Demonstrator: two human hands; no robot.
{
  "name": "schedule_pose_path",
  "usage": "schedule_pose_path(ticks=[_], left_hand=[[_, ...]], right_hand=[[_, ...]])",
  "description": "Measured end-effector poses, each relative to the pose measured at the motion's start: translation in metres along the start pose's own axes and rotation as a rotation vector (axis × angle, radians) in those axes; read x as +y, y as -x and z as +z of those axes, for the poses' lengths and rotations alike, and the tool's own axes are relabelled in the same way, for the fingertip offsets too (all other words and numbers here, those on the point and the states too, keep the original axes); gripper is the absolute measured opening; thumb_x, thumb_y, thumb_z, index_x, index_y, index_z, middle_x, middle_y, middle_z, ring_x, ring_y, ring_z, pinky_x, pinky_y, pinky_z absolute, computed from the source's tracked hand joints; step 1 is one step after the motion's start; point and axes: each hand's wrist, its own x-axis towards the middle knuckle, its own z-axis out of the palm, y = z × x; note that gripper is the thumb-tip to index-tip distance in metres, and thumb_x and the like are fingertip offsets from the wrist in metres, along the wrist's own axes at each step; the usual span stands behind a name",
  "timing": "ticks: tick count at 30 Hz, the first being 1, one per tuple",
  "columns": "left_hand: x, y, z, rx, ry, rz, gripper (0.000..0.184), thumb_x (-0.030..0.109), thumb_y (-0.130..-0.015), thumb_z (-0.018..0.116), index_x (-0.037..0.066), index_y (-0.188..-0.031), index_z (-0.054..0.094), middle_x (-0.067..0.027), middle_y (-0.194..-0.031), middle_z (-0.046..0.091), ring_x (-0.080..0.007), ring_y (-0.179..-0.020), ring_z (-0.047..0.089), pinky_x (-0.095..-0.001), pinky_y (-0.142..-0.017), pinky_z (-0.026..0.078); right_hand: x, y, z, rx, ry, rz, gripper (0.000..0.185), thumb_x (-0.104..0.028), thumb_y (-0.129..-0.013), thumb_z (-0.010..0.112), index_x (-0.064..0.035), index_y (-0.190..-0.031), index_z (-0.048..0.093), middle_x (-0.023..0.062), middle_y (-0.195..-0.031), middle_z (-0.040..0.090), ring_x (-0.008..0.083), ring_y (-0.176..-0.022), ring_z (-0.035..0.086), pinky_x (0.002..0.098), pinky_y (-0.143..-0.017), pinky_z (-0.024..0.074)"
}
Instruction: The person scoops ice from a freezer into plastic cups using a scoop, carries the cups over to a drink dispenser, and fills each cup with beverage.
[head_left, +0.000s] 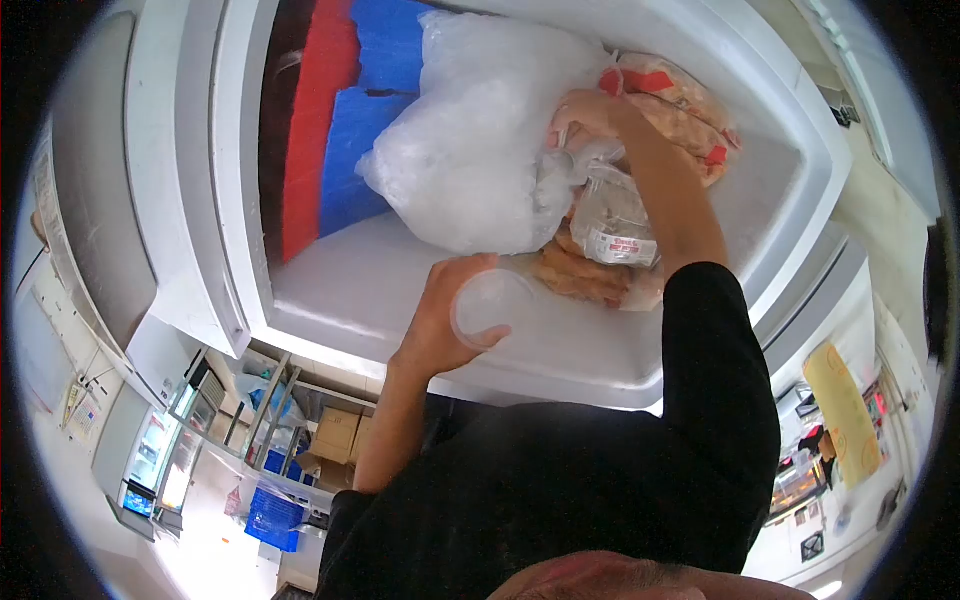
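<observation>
My left hand point(450, 315) is wrapped round a clear round plastic container point(494, 308) near the front wall of a white chest freezer point(340, 325). Deeper inside, my right hand point(588, 118) has its fingers bent at the gathered neck of a large clear bag of ice point(480, 130); what the fingertips grip is partly hidden. Below my right forearm lies a clear package with a red and white label point(615, 215). Bags of frozen brownish food point(585, 272) rest beneath it, and more bags with red marks point(680, 105) are beside my right hand.
Blue sheets point(360, 150) and a red sheet point(315, 130) stand at the freezer's left side. Outside, at lower left, are a metal rack, cardboard boxes point(336, 434) and a blue crate point(273, 518). A yellow board point(843, 415) is at the right.
</observation>
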Motion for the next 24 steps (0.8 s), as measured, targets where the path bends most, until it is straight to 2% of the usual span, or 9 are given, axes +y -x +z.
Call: schedule_pose_path(ticks=[3,6,9,12,15,18,21,24], left_hand=[[-0.009,0.0,0.003,0.16,0.028,0.017,0.081,0.012,-0.067,0.09,0.008,-0.139,0.053,-0.0134,-0.142,0.057,-0.0361,-0.127,0.054,-0.0458,-0.109,0.044],[-0.011,-0.006,0.007,0.305,0.081,-0.052,0.085,0.011,-0.067,0.091,0.009,-0.142,0.051,-0.014,-0.142,0.056,-0.0365,-0.127,0.055,-0.0457,-0.109,0.044],[-0.024,-0.017,0.014,0.429,0.102,0.021,0.088,0.008,-0.067,0.091,0.008,-0.144,0.047,-0.0152,-0.143,0.054,-0.0364,-0.129,0.053,-0.0455,-0.11,0.043],[-0.033,-0.028,0.018,0.389,-0.064,0.021,0.09,0.005,-0.066,0.091,0.008,-0.144,0.045,-0.016,-0.142,0.053,-0.0363,-0.129,0.052,-0.0459,-0.11,0.042],[-0.035,-0.04,0.031,0.378,-0.087,-0.003,0.091,0.006,-0.066,0.092,0.007,-0.144,0.044,-0.0158,-0.137,0.055,-0.0365,-0.127,0.051,-0.0465,-0.109,0.042],[-0.026,-0.052,0.045,0.398,-0.018,0.063,0.09,0.008,-0.066,0.093,0.006,-0.142,0.045,-0.0161,-0.134,0.056,-0.037,-0.124,0.052,-0.0465,-0.107,0.043],[-0.013,-0.056,0.052,0.364,0.05,0.041,0.09,0.009,-0.065,0.094,0.006,-0.141,0.046,-0.0164,-0.134,0.056,-0.036,-0.127,0.052,-0.0457,-0.109,0.043],[-0.004,-0.055,0.055,0.317,0.153,0.017,0.091,0.009,-0.065,0.094,0.002,-0.141,0.045,-0.0146,-0.138,0.053,-0.0267,-0.131,0.053,-0.0407,-0.111,0.044]], right_hand=[[-0.004,0.007,-0.01,-0.052,-0.066,-0.01,0.037,-0.023,-0.088,0.07,0.008,-0.107,0.07,0.0189,-0.106,0.074,0.0259,-0.098,0.073,0.0395,-0.085,0.0617],[-0.017,0.033,-0.007,0.08,-0.125,-0.018,0.032,-0.022,-0.091,0.069,0.0056,-0.107,0.068,0.0184,-0.104,0.074,0.0251,-0.097,0.073,0.0385,-0.085,0.0616],[-0.043,0.081,0.005,0.119,-0.113,-0.145,0.025,-0.018,-0.094,0.066,0.0033,-0.107,0.066,0.0187,-0.101,0.074,0.0242,-0.095,0.073,0.0372,-0.083,0.0618],[-0.064,0.134,0.032,0.361,-0.28,-0.254,0.018,-0.015,-0.093,0.065,-0.0009,-0.104,0.067,0.0124,-0.096,0.073,0.0181,-0.087,0.072,0.0324,-0.075,0.0622],[-0.085,0.182,0.061,0.382,-0.412,-0.372,0.017,-0.011,-0.092,0.065,-0.0001,-0.106,0.065,0.0125,-0.093,0.072,0.0194,-0.087,0.073,0.033,-0.076,0.0633],[-0.118,0.23,0.128,0.506,-0.386,-0.419,0.015,-0.01,-0.093,0.064,0.0002,-0.103,0.068,0.0109,-0.094,0.072,0.0201,-0.087,0.072,0.0327,-0.077,0.0612],[-0.124,0.253,0.189,0.725,0.368,-0.474,0.014,-0.015,-0.094,0.065,-0.0049,-0.102,0.07,0.0077,-0.097,0.076,0.0184,-0.087,0.073,0.0319,-0.082,0.0571],[-0.116,0.275,0.23,0.768,0.407,-0.588,0.012,-0.013,-0.094,0.064,-0.0073,-0.101,0.072,0.0041,-0.097,0.076,0.0151,-0.087,0.071,0.0307,-0.083,0.0545]])
